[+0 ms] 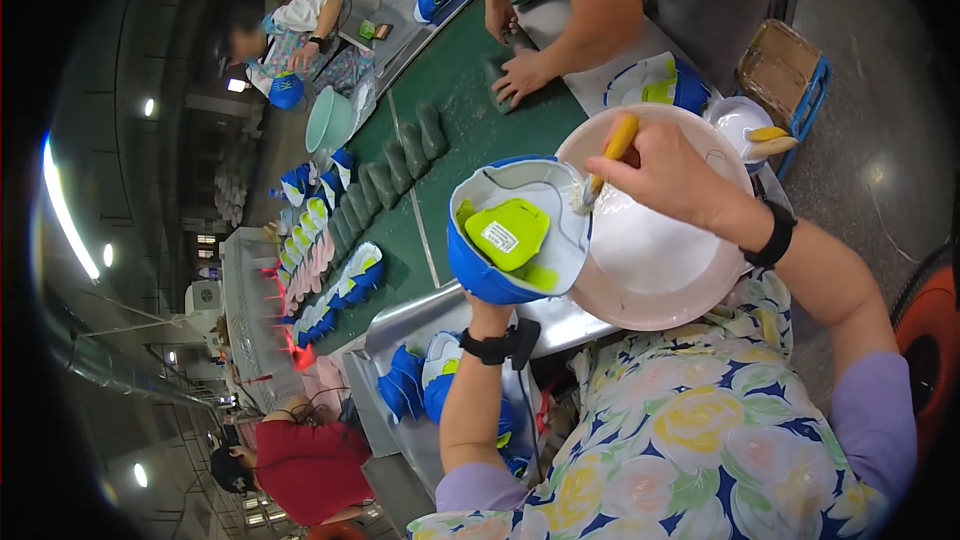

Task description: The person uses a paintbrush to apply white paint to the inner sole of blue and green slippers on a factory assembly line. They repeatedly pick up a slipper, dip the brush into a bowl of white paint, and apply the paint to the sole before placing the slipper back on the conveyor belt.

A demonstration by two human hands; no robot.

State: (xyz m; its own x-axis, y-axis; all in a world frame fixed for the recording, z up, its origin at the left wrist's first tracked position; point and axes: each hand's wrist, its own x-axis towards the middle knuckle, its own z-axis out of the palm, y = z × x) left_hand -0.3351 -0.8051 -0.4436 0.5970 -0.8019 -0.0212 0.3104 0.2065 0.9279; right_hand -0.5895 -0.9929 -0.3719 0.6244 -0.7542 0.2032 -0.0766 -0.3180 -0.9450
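Observation:
My left hand (488,314), mostly hidden behind it, holds up a blue shoe upper (520,285) with its pale inside facing me. A lime-green tongue (508,235) bearing a white label lies inside it. In my right hand (668,168) is a brush (620,138) with a yellow handle, the fingers pinched round it. Its whitish bristles are at the upper's right edge, seemingly touching it. Below my right hand sits a wide pale pink basin (735,155) with white liquid in it.
Across the green conveyor belt (440,105), a co-worker's hands (520,75) handle a dark shoe last. Dark lasts (385,180) and blue uppers (340,285) line the belt. More uppers (405,380) lie on a metal tray below my left hand. A small white bowl (735,118) stands beyond the basin.

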